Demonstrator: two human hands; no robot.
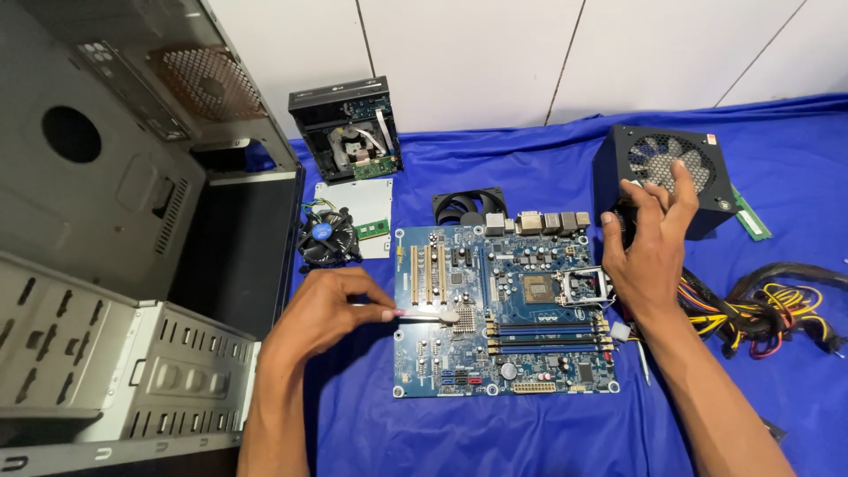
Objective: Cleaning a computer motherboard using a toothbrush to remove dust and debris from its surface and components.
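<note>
A blue motherboard (512, 305) lies flat on the blue cloth in front of me. My left hand (331, 309) pinches a small white tool (428, 314), a brush or stick, whose tip rests on the heatsink left of the memory slots. My right hand (649, 243) hovers by the board's right edge, next to the open processor socket (583, 284), with its fingers apart and raised. It appears to hold nothing. Behind that hand stands a black power supply (662, 177) with a round fan grille.
An open grey computer case (124, 265) fills the left. A processor cooler (325, 237), a black case fan (464, 208), an opened optical drive (349, 128) and a metal plate (358, 199) lie behind the board. A bundle of coloured cables (768, 309) and a green memory stick (751, 216) sit at right.
</note>
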